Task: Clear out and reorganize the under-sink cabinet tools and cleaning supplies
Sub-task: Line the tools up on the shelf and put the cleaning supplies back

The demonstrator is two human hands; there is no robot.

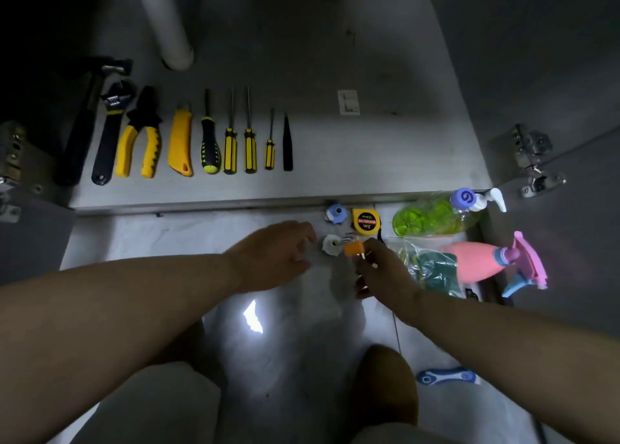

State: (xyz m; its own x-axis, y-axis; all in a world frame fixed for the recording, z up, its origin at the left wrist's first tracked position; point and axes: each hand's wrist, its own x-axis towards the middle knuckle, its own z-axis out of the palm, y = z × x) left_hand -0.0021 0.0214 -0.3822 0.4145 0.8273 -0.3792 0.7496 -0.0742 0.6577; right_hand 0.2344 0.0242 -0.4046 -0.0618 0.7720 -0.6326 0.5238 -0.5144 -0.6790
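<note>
1. Tools [210,148] lie in a neat row on the cabinet floor [335,162], near the white pipe [167,24].
2. The right hand [382,269] pinches a small orange holder [354,249] with its fingers, low over the room floor [151,242].
3. The left hand [271,252] is just beside it, fingers loose, holding nothing.
4. The pinch looks light, so I think the holder could slip and knock the white cap [330,243] away

Small orange holder [354,249] — perhaps of hex keys — in right hand [382,271]
</note>
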